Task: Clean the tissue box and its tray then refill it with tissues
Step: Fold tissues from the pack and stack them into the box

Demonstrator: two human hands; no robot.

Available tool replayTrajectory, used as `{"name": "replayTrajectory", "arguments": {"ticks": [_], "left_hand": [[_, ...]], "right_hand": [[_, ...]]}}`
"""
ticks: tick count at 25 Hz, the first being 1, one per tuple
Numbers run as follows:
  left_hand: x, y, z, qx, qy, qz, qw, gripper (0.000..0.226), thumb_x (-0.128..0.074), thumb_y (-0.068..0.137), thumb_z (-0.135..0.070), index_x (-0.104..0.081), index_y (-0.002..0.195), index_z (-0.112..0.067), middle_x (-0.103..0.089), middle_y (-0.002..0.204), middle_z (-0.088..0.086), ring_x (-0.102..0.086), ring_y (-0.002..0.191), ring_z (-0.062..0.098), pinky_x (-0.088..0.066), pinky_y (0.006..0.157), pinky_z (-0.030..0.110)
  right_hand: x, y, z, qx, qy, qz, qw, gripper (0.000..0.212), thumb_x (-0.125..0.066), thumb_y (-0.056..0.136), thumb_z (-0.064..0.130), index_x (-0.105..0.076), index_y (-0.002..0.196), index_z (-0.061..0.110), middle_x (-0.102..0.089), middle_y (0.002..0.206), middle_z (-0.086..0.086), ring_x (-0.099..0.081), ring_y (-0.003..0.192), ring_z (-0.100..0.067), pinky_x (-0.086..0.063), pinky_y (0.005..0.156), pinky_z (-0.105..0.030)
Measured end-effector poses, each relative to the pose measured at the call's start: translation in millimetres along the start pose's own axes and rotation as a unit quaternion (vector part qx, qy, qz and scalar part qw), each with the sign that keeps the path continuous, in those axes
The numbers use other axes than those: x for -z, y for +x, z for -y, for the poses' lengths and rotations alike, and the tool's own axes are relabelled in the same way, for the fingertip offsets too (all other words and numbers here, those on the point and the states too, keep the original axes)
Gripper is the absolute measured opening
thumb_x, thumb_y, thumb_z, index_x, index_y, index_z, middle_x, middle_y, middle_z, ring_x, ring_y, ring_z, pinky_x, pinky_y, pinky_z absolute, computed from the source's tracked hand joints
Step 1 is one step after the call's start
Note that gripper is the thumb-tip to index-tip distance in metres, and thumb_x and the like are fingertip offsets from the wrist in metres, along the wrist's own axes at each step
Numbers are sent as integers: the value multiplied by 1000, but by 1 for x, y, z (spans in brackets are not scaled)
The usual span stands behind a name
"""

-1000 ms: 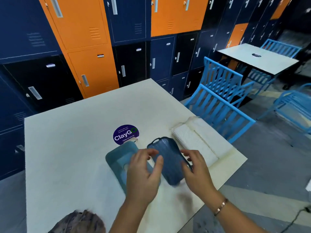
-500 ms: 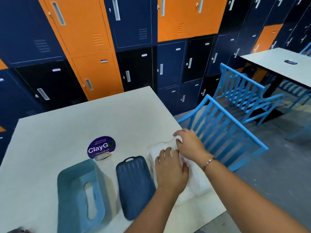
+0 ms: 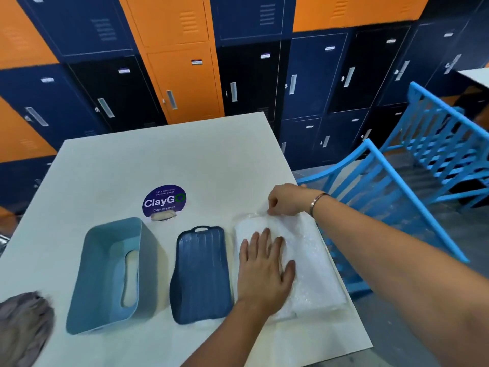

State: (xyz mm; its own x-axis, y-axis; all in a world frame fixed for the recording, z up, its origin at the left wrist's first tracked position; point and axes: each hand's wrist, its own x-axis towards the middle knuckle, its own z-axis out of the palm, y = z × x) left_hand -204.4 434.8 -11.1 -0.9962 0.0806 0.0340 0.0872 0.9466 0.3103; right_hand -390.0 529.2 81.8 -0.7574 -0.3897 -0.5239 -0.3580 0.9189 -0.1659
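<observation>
The left hand [image 3: 264, 268] lies flat with its fingers spread, palm pressed down on the near half of the tissue pack [image 3: 304, 266], a white stack in clear plastic wrap lying on the table [image 3: 185, 160] beside its right edge. Just to the left of that hand, close to the wrist and thumb side, the dark blue tray [image 3: 200, 274] lies on the table with ribs running along its length and a small loop handle at its far end. Further left of the tray, apart from it, the light blue tissue box [image 3: 111, 274] rests upside down, its hollow inside facing up and the slot in its bottom showing. At the near left corner, well away from both hands, a grey cloth [image 3: 22, 329] lies bunched and blurred. Beyond the left hand's fingertips, the right hand [image 3: 287, 200], a bracelet on its wrist, is curled with fingers pressed together, pinching the plastic wrap at the far end of the tissue pack. To the left of the right hand, a round purple sticker [image 3: 164, 201] reading "ClayGo" is stuck on the table. Past the right arm stand blue chairs [image 3: 383, 186], and behind the table rise orange and dark blue lockers [image 3: 185, 75].
</observation>
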Motion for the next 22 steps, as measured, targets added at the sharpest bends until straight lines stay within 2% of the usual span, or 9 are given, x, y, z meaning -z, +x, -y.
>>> {"name": "replayTrajectory", "arguments": {"ticks": [3, 4, 7, 9, 12, 14, 16, 19, 22], "left_hand": [[-1, 0, -1, 6, -5, -1, 1000, 64, -25, 102, -59, -35, 157, -29, -22, 170, 6, -15, 157, 30, 2, 123, 48], [0, 1, -1, 16, -5, -5, 1000, 63, -26, 103, -59, -37, 157, -28, -23, 169, 7, -17, 157, 31, 0, 123, 49], [2, 2, -1, 28, -9, 5, 1000, 66, -22, 102, -59, -31, 159, -28, -15, 171, 6, -7, 159, 29, 3, 124, 50], [2, 2, -1, 25, -9, 12, 1000, 67, -20, 102, -59, -28, 160, -28, -13, 172, 5, -4, 159, 28, 4, 125, 50], [2, 3, -1, 26, -28, -2, 999, 65, -24, 101, -61, -35, 157, -28, -21, 170, 5, -13, 157, 29, -3, 127, 51], [7, 6, -2, 33, -61, -12, 998, 64, -32, 99, -62, -37, 154, -30, -26, 168, 1, -17, 155, 25, -6, 128, 46], [15, 7, -5, 56, -133, -28, 989, 67, -48, 94, -63, -36, 152, -32, -30, 163, -5, -22, 151, 17, -15, 127, 39], [31, 11, -9, 126, -267, -83, 952, 80, -70, 84, -58, -35, 150, -30, -33, 157, -8, -27, 145, 14, -31, 119, 31], [38, 16, 0, 212, -313, -118, 918, 100, -82, 77, -47, -24, 156, -26, -26, 161, -3, -21, 149, 20, -30, 118, 36]], "right_hand": [[-1, -4, -1, 41, 66, -23, 997, 11, -65, 95, 31, -71, 94, 22, -65, 92, 10, -59, 91, -15, -42, 71, -23], [-2, -6, -1, 58, 111, -45, 991, 8, -65, 96, 28, -70, 94, 23, -65, 96, 9, -60, 93, -15, -43, 73, -21], [-11, -12, -3, 62, 162, -94, 980, 13, -62, 99, 28, -64, 86, 32, -65, 98, 13, -59, 99, -16, -42, 94, -36], [-19, -12, -3, 41, 151, -102, 982, 14, -58, 100, 33, -63, 87, 32, -64, 94, 16, -58, 97, -16, -38, 96, -41], [-16, -16, 2, 21, 127, -105, 986, 20, -50, 102, 47, -62, 99, 31, -64, 100, 12, -56, 98, -18, -34, 93, -41], [-9, -19, 3, 11, 127, -96, 987, 19, -49, 102, 46, -60, 107, 32, -61, 106, 10, -56, 102, -19, -38, 97, -40], [-7, -22, 3, 9, 160, -82, 984, 16, -55, 101, 36, -61, 114, 30, -58, 112, 6, -57, 105, -20, -46, 99, -38], [-5, -27, -3, 11, 243, -96, 965, 23, -63, 99, 20, -61, 120, 28, -59, 110, 4, -59, 100, -18, -49, 87, -27], [-2, -36, -10, 51, 301, -134, 943, 39, -67, 97, 18, -59, 131, 35, -67, 107, 5, -62, 98, -15, -49, 81, -21]]}}
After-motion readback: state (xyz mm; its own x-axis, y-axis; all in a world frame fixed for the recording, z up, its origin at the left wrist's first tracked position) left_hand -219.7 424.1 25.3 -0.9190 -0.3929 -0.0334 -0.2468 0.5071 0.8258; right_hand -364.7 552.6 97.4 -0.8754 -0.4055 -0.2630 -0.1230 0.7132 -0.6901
